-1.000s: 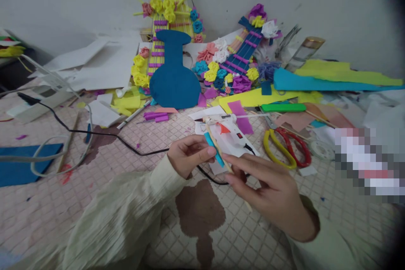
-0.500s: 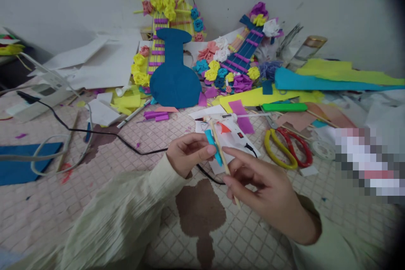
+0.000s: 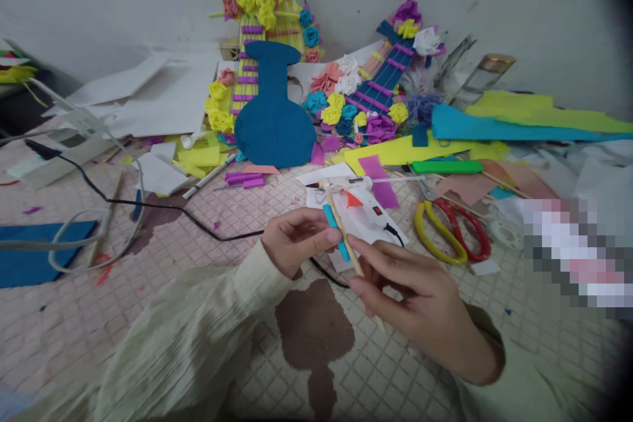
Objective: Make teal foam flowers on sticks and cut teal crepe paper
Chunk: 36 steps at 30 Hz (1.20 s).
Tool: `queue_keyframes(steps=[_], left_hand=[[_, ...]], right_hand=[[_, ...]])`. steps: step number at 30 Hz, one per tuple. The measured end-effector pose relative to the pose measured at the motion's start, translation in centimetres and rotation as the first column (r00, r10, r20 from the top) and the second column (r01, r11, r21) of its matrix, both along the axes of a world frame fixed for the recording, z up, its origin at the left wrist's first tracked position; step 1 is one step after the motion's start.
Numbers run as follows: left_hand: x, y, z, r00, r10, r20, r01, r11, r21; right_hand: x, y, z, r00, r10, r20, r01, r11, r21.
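Note:
My left hand (image 3: pixel 297 237) pinches a small blue strip (image 3: pixel 335 232) between thumb and fingers, pressed against a thin wooden stick (image 3: pixel 340 225). My right hand (image 3: pixel 410 297) grips the lower part of the same stick, which slants up and to the left. Both hands hover just above a white glue gun (image 3: pixel 368 214) lying on the tiled surface, its black cord (image 3: pixel 148 206) trailing off to the left.
Yellow-and-red scissors (image 3: pixel 452 231) and a green-handled tool (image 3: pixel 445 167) lie to the right. A blue guitar-shaped cutout (image 3: pixel 273 112), paper-flower guitars (image 3: pixel 380 86) and coloured paper scraps crowd the back. White sheets (image 3: pixel 163 99) and a blue sheet (image 3: pixel 30 257) sit left. A brown stain (image 3: pixel 314 330) marks the tiles.
My right hand has shifted its fingers along the stick and the stick's tilt has changed slightly. The left hand keeps its pinch on the blue strip.

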State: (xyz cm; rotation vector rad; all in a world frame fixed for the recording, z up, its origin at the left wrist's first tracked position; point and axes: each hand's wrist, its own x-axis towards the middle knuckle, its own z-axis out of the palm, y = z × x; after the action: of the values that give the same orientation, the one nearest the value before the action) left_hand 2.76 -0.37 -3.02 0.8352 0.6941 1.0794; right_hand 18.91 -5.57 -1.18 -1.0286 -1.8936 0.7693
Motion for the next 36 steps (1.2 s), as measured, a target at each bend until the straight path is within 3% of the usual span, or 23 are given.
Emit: queue_keyframes(steps=[10,22,36], left_hand=[[-0.21,0.33,-0.88,0.997,-0.054,0.045,0.052,0.997,0.058],[-0.23,0.23,-0.67,0.995,-0.08,0.066,0.076,0.996,0.055],[-0.17,0.27,-0.68,0.994,-0.069,0.083,0.065,0.997,0.049]], right_hand=[[0.16,-0.04,0.15,1.0,-0.019,0.018,0.018,1.0,0.012],[0.41,-0.39,0.33,0.999,-0.026,-0.048,0.02,0.994,-0.11],[0.05,-0.45,-0.08,0.999,-0.042,0.029,0.04,0.998,0.056]])
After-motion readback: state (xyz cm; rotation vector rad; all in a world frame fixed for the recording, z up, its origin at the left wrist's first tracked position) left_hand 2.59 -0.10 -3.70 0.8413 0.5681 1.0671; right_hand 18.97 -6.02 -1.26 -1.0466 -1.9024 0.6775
